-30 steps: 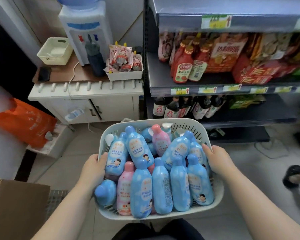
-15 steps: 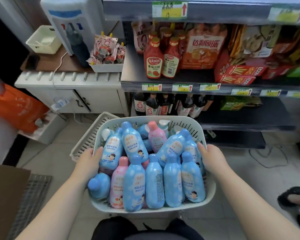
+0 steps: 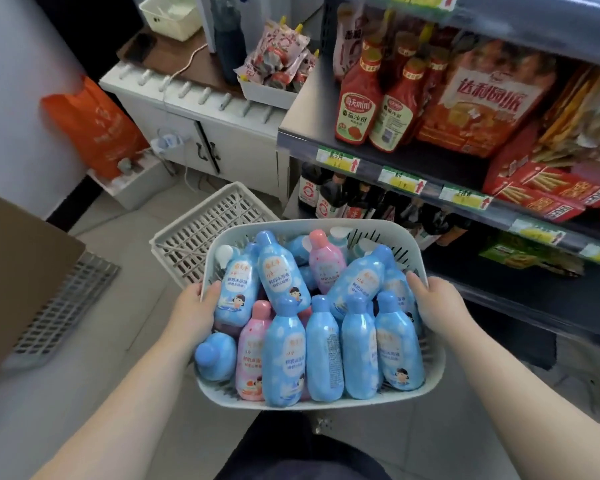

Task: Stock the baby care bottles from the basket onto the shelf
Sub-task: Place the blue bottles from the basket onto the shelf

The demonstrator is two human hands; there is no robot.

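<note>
- Left hand (image 3: 191, 313): grips the left rim of the pale grey slotted plastic basket (image 3: 312, 226), with the thumb hooked over the rim against a bottle. The fingers are hidden behind the basket wall.
- Right hand (image 3: 437, 306): grips the right rim likewise, thumb inside, fingers out of sight below.
- Basket position: held in front of the body above the tiled floor, close to the dark metal shelf unit (image 3: 302, 109).
- Contents: light-blue plastic baby care bottles (image 3: 284, 351) and a few pink plastic bottles (image 3: 253, 348), all piled in the basket, none on the shelf. The upper bottles cover the lower layers, so the count cannot be told.
- Shelf stock: red ketchup squeeze bottles (image 3: 357, 105) and orange snack bags (image 3: 482, 98) stand on the middle board. Dark sauce bottles (image 3: 326, 199) stand below, partly behind the price strip. Goods at the right are blurred and cut by the frame edge.
- Floor: a white lattice crate (image 3: 201, 230) lies partly behind the held basket. A brown cardboard box (image 3: 14, 271) is cut off at the left.
- Change from half a second ago: both grips are unchanged and the bottles lie in the same pile. The shelf unit now looks nearer and slanted, and more of the lattice crate shows.
</note>
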